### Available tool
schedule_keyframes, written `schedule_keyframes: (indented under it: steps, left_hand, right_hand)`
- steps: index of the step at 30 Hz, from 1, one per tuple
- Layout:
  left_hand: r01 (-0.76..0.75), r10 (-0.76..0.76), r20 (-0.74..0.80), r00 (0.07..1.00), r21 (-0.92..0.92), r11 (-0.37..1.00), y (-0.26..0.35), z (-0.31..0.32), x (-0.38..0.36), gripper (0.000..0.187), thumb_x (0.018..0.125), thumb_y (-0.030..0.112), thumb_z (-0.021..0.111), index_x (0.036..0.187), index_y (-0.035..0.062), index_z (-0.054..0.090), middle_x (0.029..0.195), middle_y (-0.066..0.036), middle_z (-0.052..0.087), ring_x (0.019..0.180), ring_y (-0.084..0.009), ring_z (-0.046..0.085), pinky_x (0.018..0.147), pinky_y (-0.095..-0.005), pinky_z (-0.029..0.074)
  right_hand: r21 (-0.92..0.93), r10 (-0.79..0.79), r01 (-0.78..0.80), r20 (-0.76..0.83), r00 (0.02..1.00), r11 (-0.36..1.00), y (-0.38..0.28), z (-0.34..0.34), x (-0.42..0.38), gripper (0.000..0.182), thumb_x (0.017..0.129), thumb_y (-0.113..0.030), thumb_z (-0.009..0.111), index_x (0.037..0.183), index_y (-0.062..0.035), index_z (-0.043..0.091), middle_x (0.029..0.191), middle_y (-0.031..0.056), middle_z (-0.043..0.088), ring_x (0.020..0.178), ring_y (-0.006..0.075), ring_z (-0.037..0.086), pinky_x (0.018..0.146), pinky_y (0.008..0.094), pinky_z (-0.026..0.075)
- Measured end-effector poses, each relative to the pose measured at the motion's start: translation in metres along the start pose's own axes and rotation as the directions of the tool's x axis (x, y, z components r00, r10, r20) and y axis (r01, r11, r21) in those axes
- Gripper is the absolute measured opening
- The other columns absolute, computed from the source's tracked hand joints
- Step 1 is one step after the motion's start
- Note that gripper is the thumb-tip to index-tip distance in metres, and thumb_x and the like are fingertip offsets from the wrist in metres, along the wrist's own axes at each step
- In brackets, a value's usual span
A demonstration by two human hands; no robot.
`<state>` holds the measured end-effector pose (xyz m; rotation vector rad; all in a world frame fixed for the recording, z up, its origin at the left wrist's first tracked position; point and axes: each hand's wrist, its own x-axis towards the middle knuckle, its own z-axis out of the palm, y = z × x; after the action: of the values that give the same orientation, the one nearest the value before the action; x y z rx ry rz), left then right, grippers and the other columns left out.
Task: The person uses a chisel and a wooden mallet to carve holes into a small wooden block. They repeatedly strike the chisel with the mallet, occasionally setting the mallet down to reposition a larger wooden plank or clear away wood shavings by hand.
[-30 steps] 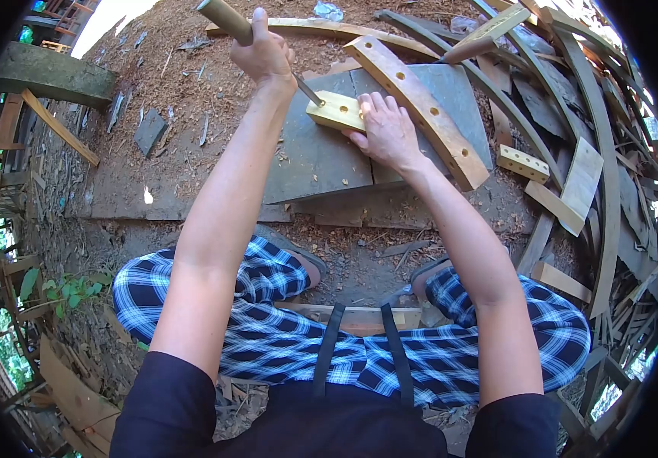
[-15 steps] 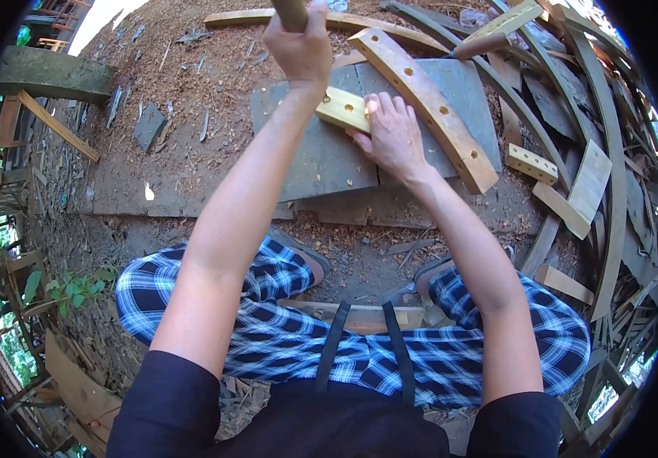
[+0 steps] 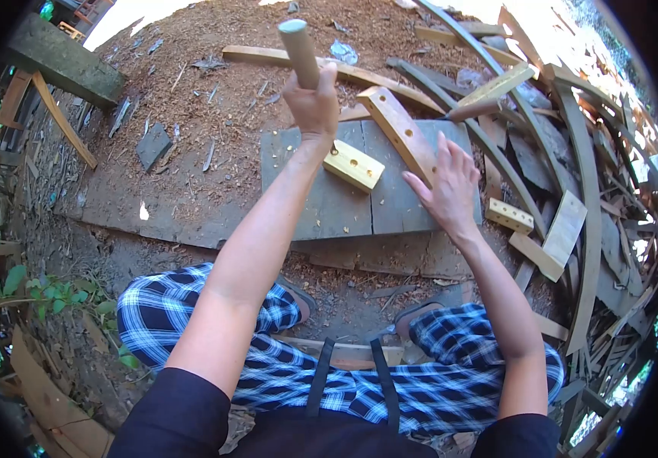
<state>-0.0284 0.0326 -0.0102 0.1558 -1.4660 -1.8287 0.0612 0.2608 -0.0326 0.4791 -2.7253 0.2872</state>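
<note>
My left hand [image 3: 312, 103] is wrapped round a thick wooden handle [image 3: 299, 57] with a pale round end, raised above the board. Under and right of that wrist, a short yellowish wooden block [image 3: 356, 164] with round holes lies on the grey board [image 3: 337, 211]. My right hand [image 3: 455, 183] has its fingers spread over the near end of a long curved wooden piece [image 3: 399, 130] with round holes. Whether the palm touches the piece is not clear.
A small drilled block [image 3: 510, 216] and an offcut [image 3: 566, 229] lie right of the board. Curved slats [image 3: 588, 198] are heaped at the right. A thick beam [image 3: 66, 61] is at the upper left. Wood shavings cover the ground behind the board.
My right hand has let go of the short block and moved right to the curved piece. The view has shifted, and the handle in my left hand shows more of its length.
</note>
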Motion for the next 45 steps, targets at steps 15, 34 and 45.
schedule_keyframes:
  steps: [15, 34, 45]
  left_hand:
    - [0.092, -0.095, 0.065, 0.993, 0.041, 0.995, 0.006, -0.011, -0.009, 0.022, 0.086, 0.019, 0.07, 0.076, 0.0013, 0.06, 0.065, 0.0, 0.059, 0.061, -0.0077, 0.052, 0.059, -0.0276, 0.043]
    - [0.161, -0.171, 0.159, 0.972, 0.078, 0.984, 0.027, -0.007, -0.023, 0.017, 0.085, 0.016, 0.069, 0.08, 0.0009, 0.063, 0.069, -0.001, 0.062, 0.064, -0.0107, 0.058, 0.061, -0.0292, 0.046]
    - [0.053, -0.06, 0.083, 0.995, 0.087, 0.995, 0.018, -0.005, -0.023, 0.027, 0.09, 0.014, 0.066, 0.069, 0.0094, 0.049, 0.05, 0.002, 0.045, 0.036, -0.0047, 0.038, 0.032, -0.0233, 0.027]
  right_hand:
    - [0.848, 0.025, -0.038, 0.029, 0.999, 0.528, -0.062, -0.212, 0.098, 0.057, 0.089, -0.036, 0.063, 0.132, -0.0017, 0.048, 0.107, 0.0119, 0.063, 0.08, 0.016, 0.065, 0.07, 0.0273, 0.053]
    - [0.146, 0.146, -0.203, 0.332, 0.932, 0.968, 0.006, -0.037, 0.003, 0.07, 0.086, -0.047, 0.06, 0.145, -0.0193, 0.035, 0.088, 0.0256, 0.069, 0.079, 0.0433, 0.069, 0.074, 0.0514, 0.054]
    - [0.185, -0.032, 0.039, -0.037, 0.999, 0.982, -0.095, 0.05, 0.016, 0.067, 0.074, -0.046, 0.075, 0.124, -0.0074, 0.055, 0.107, 0.0079, 0.06, 0.103, 0.0236, 0.057, 0.088, 0.0422, 0.041]
